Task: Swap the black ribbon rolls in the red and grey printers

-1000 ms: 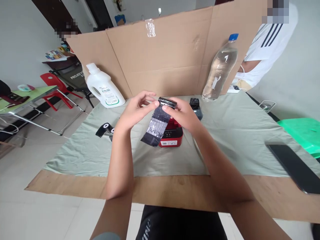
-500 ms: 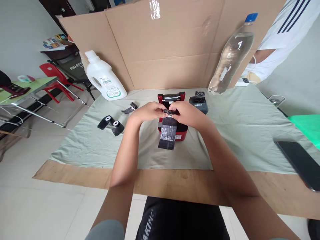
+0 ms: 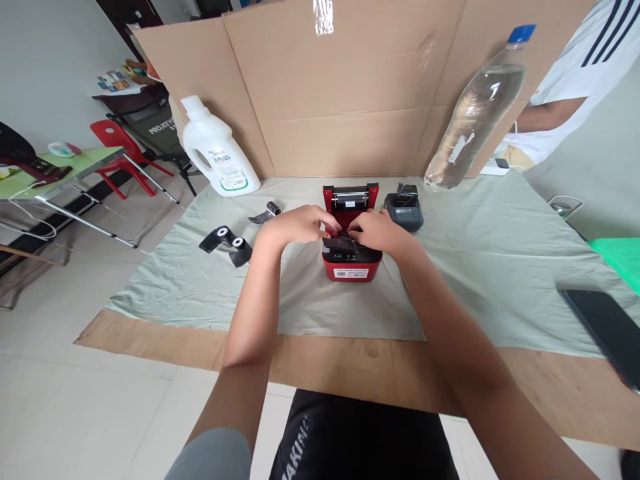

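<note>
Hands meet over the open red printer (image 3: 351,257) at the middle of the bench (image 3: 320,373): the left hand (image 3: 300,225) and right hand (image 3: 376,230) both pinch the black ribbon roll (image 3: 341,241) with curled fingers, pressing it into the printer's bay. The roll's long axis runs left to right, directly beneath both hands, neither clearly nearer. Half a second ago its loose black strip hung down over the printer's front; now that strip is gone from view and the roll sits lower.
</note>
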The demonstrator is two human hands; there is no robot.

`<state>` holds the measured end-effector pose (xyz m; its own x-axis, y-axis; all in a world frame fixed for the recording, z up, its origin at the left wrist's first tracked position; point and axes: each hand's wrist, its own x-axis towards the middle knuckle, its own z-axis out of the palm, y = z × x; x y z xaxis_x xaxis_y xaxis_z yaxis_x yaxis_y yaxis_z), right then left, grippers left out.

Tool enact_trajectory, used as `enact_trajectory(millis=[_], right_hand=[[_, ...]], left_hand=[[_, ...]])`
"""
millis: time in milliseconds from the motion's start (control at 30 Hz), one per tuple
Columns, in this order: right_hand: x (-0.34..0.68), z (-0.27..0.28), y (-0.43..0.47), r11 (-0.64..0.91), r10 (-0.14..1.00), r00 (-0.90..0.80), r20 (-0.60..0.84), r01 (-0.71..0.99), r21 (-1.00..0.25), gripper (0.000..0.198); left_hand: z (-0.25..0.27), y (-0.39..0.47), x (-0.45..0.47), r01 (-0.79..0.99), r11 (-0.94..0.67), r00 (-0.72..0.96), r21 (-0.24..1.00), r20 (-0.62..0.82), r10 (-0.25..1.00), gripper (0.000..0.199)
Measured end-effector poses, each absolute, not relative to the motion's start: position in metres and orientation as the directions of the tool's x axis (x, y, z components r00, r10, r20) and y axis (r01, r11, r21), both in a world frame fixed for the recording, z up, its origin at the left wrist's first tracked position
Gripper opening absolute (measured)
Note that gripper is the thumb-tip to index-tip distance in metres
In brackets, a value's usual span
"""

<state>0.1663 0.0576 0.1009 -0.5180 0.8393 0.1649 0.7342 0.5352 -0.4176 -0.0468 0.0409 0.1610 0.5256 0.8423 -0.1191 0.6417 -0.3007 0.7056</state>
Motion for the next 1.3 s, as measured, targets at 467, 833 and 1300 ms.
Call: enact_trajectory(millis=[467, 833, 1300], right_hand=[[0.173, 0.100, 0.075, 0.578, 0.725, -0.101, 0.682, 0.628, -0.521, 0.031], [0.188, 0.139, 0.043, 0.459, 0.888, -0.259, 0.381, 0.573, -0.679, 0.065], [0.181, 0.151, 0.024, 0.442, 0.896, -0.362, 0.259, 0.655, -0.613, 0.069]], left_hand=[[0.163, 0.030, -0.039, 0.652, -0.303, 0.560, 0.695, -0.171, 0.811, 0.028], [0.185, 0.022, -0.056, 0.653, -0.367, 0.490, 0.662, -0.001, 0.871, 0.022], [0.130, 0.062, -0.057, 0.517, -0.013, 0.382, 0.856, -0.217, 0.898, 0.067]])
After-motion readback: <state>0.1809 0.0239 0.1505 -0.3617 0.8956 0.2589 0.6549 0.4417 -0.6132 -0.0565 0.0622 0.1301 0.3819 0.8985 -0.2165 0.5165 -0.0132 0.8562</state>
